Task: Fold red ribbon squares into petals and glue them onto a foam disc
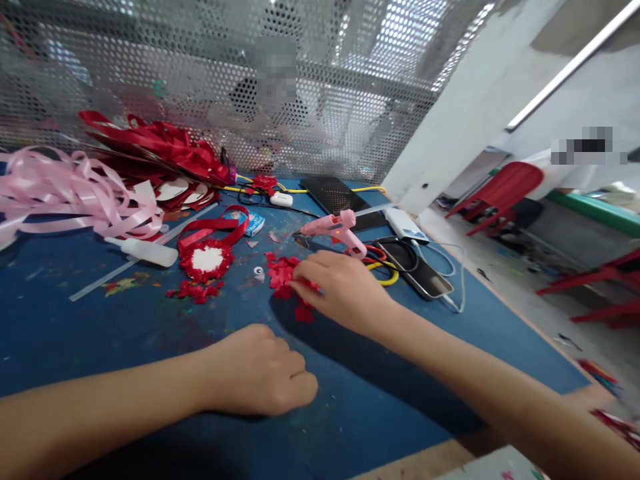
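Note:
My right hand point(345, 287) is over a small pile of red crumpled paper pieces point(281, 275), with its fingers pinched at the pile's right side. My left hand point(270, 370) rests on the blue tabletop as a loose fist, and nothing shows in it. Beyond the hands is a round ornament point(207, 258) with a white middle, a red ruffled edge and a red ribbon loop point(215, 230). More red scraps point(196, 291) lie just below it. A googly eye point(259, 272) sits left of the pile. Behind my right hand lies a pink hot glue gun point(333, 228).
Pink ribbon point(75, 193) and stacked red pieces point(165, 153) fill the back left. A white bottle point(149, 253) and a glue stick point(100, 283) lie left. A phone point(417, 270), cables and a white power bank point(406, 225) are right. Perforated metal point(320, 87) stands behind.

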The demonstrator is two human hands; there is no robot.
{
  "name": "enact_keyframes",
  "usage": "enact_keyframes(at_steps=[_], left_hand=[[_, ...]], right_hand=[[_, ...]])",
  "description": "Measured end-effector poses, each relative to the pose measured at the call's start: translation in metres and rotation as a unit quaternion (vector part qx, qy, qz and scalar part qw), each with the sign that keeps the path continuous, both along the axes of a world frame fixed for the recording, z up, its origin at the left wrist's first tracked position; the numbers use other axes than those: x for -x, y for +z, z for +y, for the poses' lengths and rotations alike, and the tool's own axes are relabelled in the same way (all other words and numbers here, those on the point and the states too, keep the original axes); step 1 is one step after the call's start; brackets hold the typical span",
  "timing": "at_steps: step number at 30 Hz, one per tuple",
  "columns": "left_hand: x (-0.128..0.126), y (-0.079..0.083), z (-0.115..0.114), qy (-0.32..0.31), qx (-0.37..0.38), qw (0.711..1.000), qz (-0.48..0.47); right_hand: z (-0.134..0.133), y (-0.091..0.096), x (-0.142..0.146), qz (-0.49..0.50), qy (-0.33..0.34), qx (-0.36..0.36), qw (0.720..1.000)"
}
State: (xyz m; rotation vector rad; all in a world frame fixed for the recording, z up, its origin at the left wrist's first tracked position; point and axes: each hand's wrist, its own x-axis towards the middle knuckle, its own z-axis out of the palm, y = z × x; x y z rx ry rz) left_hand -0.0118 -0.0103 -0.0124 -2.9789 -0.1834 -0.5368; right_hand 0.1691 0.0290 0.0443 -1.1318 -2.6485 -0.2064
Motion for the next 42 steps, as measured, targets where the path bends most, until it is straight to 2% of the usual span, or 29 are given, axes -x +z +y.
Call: enact_keyframes(at_steps=[3, 7, 9, 11, 17, 23, 31, 34, 36, 38, 40, 41, 42], left_hand=[[0.000, 0.001, 0.001, 0.005, 0.012, 0.999, 0.030], [-0.001, 0.000, 0.003, 0.006, 0.031, 0.999, 0.039], [-0.001, 0.001, 0.003, 0.004, 0.040, 0.998, 0.042], [-0.002, 0.002, 0.003, 0.004, 0.043, 0.998, 0.039], [-0.001, 0.002, 0.001, 0.007, 0.030, 0.999, 0.033], [-0.001, 0.004, -0.001, 0.015, 0.052, 0.998, 0.037], [-0.004, 0.006, -0.001, 0.010, 0.090, 0.995, 0.034], [-0.002, 0.003, 0.000, 0.008, 0.142, 0.990, 0.024], [0.000, -0.001, 0.003, 0.042, 0.234, 0.971, -0.002], [0.002, -0.004, 0.009, 0.111, 0.365, 0.923, -0.055], [0.004, -0.006, 0.016, 0.163, 0.500, 0.839, -0.140], [0.005, -0.006, 0.020, 0.169, 0.561, 0.788, -0.189], [0.005, -0.005, 0.024, 0.162, 0.614, 0.734, -0.239]], right_hand=[[-0.008, 0.001, -0.060, 0.065, -0.100, -0.058, 0.991], [-0.027, -0.010, -0.139, 0.180, -0.289, -0.173, 0.924], [-0.037, -0.019, -0.166, 0.209, -0.327, -0.130, 0.912], [-0.045, -0.028, -0.181, 0.232, -0.336, -0.087, 0.908], [-0.048, -0.038, -0.190, 0.406, -0.328, -0.140, 0.841], [-0.045, -0.041, -0.195, 0.456, -0.302, -0.098, 0.831], [-0.048, -0.033, -0.188, 0.541, -0.270, -0.082, 0.792], [-0.051, -0.028, -0.178, 0.561, -0.259, -0.075, 0.782], [-0.056, -0.023, -0.164, 0.570, -0.248, -0.058, 0.781], [-0.061, -0.018, -0.143, 0.574, -0.229, -0.025, 0.786], [-0.065, -0.013, -0.118, 0.566, -0.173, 0.058, 0.804], [-0.066, -0.011, -0.104, 0.535, -0.132, 0.117, 0.826], [-0.065, -0.009, -0.090, 0.491, -0.085, 0.147, 0.854]])
